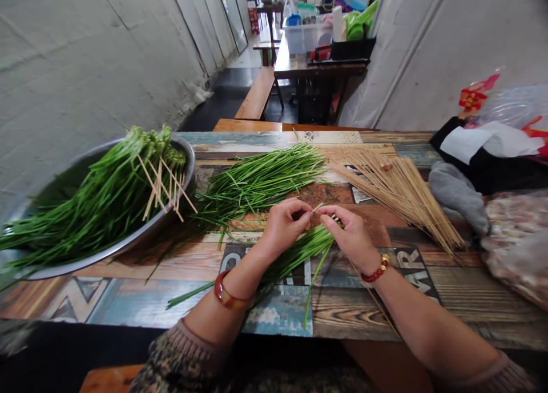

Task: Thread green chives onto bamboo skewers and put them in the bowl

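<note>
Over the middle of the table, my left hand (285, 225) is closed in a pinch on the tip of a green chive stalk (317, 207). Close beside it, my right hand (353, 236) is closed on a thin bamboo skewer (377, 300), whose long end slants down toward the table's front edge. Chive ends sit at the right fingertips, and their bunch of green chives (295, 256) trails to the lower left under my left wrist. The fingers hide where skewer and stalks meet. Just beyond my hands lies a loose pile of chives (265, 179).
At left, a metal basin (190, 153) holds skewered chives (115, 176) with skewer ends (162, 187) poking out. Loose bamboo skewers (411, 199) fan out at right. Beyond them are a grey plastic bag (456, 193) and a clear bag of pale pieces (518, 239).
</note>
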Motion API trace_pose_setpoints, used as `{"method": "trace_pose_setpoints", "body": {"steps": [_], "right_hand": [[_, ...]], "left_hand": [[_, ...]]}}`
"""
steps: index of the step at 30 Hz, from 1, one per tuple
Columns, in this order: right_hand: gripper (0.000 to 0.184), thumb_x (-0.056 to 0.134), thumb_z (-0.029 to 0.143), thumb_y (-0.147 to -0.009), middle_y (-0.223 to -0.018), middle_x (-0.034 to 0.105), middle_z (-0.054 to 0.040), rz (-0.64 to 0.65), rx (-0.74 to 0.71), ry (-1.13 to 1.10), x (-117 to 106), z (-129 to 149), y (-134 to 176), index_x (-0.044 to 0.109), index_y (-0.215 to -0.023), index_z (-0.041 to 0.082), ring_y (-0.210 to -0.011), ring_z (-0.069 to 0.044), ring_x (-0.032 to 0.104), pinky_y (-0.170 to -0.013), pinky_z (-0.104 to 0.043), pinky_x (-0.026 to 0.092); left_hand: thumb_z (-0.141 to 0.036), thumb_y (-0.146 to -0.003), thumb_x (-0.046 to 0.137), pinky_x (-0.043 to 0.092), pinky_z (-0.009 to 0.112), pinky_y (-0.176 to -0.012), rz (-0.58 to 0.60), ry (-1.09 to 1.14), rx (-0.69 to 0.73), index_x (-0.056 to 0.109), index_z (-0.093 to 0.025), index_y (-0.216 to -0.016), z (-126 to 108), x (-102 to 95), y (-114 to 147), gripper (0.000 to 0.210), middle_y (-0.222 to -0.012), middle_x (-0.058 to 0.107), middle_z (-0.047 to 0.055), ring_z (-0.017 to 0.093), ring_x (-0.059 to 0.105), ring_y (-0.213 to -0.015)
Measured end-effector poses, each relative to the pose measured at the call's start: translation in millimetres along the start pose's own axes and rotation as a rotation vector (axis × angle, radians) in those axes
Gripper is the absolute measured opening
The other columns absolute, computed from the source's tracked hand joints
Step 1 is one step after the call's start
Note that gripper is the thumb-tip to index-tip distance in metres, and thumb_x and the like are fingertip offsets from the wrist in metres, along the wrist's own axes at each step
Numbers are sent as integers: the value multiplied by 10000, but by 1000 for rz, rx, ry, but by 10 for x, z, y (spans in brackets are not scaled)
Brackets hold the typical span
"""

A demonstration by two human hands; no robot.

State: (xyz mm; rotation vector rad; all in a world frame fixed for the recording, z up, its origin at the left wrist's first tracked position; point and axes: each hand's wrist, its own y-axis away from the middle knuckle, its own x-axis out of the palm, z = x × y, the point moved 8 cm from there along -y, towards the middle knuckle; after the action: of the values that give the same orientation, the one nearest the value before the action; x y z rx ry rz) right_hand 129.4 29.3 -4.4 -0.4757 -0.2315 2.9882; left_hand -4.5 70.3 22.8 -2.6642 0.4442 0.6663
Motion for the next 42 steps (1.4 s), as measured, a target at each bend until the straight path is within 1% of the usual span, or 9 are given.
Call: {"method": "trace_pose_setpoints", "body": {"steps": [5, 9, 19, 22, 27, 34, 37, 42], "right_hand": [[215, 556, 319, -829, -915, 698, -38, -20, 22, -37, 6, -84, 7, 665, -971, 200, -839, -184, 632, -783, -306, 490], [230, 550, 316, -839, -920, 688, -39, -10, 35, -69, 26, -118, 13, 653, -1004, 192, -833, -173, 628, -776, -294, 488], [211, 540, 271, -846, -930, 705, -39, -18, -6, -55, -11, 49, 47, 677, -982, 185, -824, -158, 631, -766, -282, 493], [216, 538, 258, -848, -963, 714, -47, -11, -23, -53, -13, 90, 56, 684, -987, 181, -861, -164, 642, -778, -280, 499], [213, 542, 237, -851, -1013, 722, -38, -9, -61, -54, -15, 107, 56, 699, -989, 200, -934, -168, 654, -849, -294, 499], [198, 569, 238, -842, -985, 733, -34, -10, -76, -34, -10, 116, 52, 713, -974, 211, -903, -166, 667, -829, -296, 515], [192, 574, 239, -837, -966, 735, -35, -11, -83, -18, -17, 129, 53, 718, -961, 211, -885, -168, 670, -818, -301, 519], [187, 573, 247, -831, -948, 736, -41, -21, -90, -2, -33, 128, 50, 719, -937, 200, -876, -174, 671, -816, -308, 521]], "left_hand": [[-170, -786, 583, 397, 220, -594, 13, 32, 24, 670, -147, -687, -43, -4, 2, 133, -663, 638, 23, 110, 545, -622], [-175, -778, 594, 396, 215, -587, 16, 68, -2, 672, -136, -691, -19, -15, -6, 123, -661, 635, 27, 108, 538, -615], [-231, -764, 620, 391, 193, -550, -10, 164, -95, 681, -119, -710, 47, -41, -2, 138, -672, 637, 28, 99, 528, -610], [-225, -760, 620, 399, 194, -552, -30, 159, -90, 683, -119, -711, 57, -46, -2, 133, -671, 641, 31, 100, 530, -611], [-221, -756, 625, 393, 194, -545, -43, 137, -57, 682, -124, -698, 30, -46, -2, 127, -654, 638, 28, 98, 529, -598], [-181, -750, 623, 361, 194, -516, -72, 140, -85, 670, -116, -672, 24, -52, -3, 111, -614, 608, 11, 82, 492, -551], [-156, -746, 620, 359, 190, -517, -85, 118, -57, 668, -117, -666, -18, -57, -2, 101, -610, 608, 6, 78, 496, -549], [-123, -754, 607, 363, 185, -533, -97, 44, 51, 677, -131, -675, -118, -57, 13, 105, -619, 621, 0, 74, 511, -558]]}}
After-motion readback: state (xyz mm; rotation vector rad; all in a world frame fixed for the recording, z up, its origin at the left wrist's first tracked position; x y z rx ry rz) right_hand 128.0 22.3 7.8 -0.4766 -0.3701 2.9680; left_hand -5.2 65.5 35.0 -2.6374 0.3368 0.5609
